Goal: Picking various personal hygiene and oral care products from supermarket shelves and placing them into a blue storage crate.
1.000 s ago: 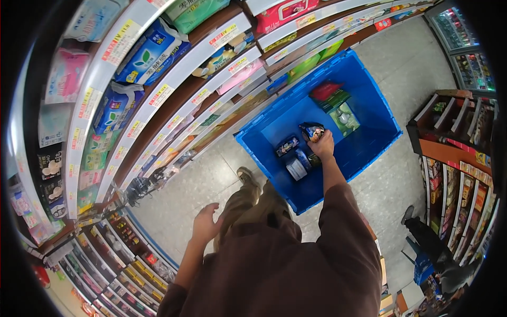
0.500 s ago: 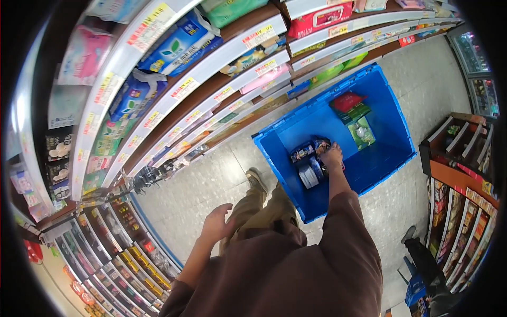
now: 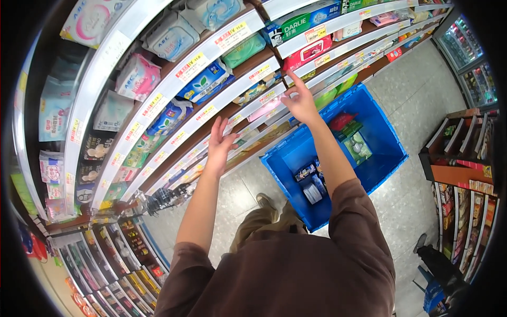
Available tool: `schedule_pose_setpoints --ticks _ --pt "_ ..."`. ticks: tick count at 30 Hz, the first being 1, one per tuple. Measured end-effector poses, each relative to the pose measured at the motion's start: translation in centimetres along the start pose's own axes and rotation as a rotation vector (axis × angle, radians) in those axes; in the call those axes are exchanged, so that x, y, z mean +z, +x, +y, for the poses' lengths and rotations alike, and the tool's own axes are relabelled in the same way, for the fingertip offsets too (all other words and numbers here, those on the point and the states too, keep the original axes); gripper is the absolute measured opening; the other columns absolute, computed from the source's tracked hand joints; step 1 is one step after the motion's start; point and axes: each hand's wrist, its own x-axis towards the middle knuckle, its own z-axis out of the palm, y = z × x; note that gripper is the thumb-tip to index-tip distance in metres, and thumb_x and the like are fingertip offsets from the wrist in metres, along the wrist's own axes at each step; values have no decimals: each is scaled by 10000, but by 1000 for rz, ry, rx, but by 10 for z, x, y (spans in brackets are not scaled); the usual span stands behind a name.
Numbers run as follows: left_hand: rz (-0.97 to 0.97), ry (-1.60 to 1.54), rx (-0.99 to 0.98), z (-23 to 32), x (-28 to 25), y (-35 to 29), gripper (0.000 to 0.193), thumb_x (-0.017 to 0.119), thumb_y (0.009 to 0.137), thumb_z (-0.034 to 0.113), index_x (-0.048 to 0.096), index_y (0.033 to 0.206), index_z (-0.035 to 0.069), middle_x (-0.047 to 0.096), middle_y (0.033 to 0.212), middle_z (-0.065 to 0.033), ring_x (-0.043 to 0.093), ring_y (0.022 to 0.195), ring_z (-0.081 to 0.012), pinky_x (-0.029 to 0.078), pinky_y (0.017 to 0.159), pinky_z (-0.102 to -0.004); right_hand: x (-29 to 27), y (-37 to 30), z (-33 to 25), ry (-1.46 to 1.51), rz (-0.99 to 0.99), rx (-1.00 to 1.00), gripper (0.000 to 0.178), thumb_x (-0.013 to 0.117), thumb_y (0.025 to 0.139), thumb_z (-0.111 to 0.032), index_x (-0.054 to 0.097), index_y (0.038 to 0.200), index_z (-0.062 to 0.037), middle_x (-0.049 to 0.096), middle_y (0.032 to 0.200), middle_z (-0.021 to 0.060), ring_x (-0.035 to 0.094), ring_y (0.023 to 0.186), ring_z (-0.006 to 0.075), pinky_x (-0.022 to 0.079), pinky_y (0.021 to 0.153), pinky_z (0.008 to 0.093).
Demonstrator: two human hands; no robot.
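My left hand [image 3: 218, 147] is raised before the lower shelves, holding nothing, its fingers apart and pointing up. Farther right, my right hand [image 3: 301, 101] reaches up with its index finger stretched toward a red soft pack [image 3: 309, 54] on a shelf; nothing is held in it. Below my right forearm stands a blue plastic crate [image 3: 381, 128] on the floor. Inside lie a red pack [image 3: 342, 121], a green-and-white pack [image 3: 357, 148], a dark blue pack [image 3: 304, 172] and a white pack [image 3: 312, 194]. My right arm hides part of the crate's contents.
Blue-and-white packs [image 3: 207, 82], a green pack [image 3: 245, 51] and boxed goods fill the shelves ahead. Another shelf unit [image 3: 113, 259] stands at lower left. At right are a display rack [image 3: 458, 171], a glass-door cabinet [image 3: 472, 58] and another person's dark-clothed leg [image 3: 441, 267].
My right hand has left the packs in the crate and risen to the shelves. My left hand has also lifted toward the shelves. The view has shifted, showing more upper shelves.
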Motion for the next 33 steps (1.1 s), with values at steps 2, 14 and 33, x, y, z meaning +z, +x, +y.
schedule_pose_setpoints --ticks 2,14,33 --pt "-4 50 17 0 11 22 784 601 879 65 178 1536 130 238 1582 -117 610 1048 -170 502 805 -301 5 23 -1 52 -52 120 828 694 695 -1 378 1458 -63 665 864 80 620 703 138 504 671 274" --pt "153 182 -43 -19 5 84 544 640 835 61 458 1339 -34 628 893 -75 566 791 -141 460 707 -276 46 58 29 158 37 -18 470 701 773 -15 598 1231 -25 569 1105 103 590 829 185 485 724 291" --pt "119 43 27 -38 18 5 467 622 932 111 414 1332 -14 479 1311 -100 471 1188 -199 413 988 -320 26 -53 -24 256 287 245 257 805 743 -77 599 885 -16 525 720 -9 477 610 53 377 502 216"
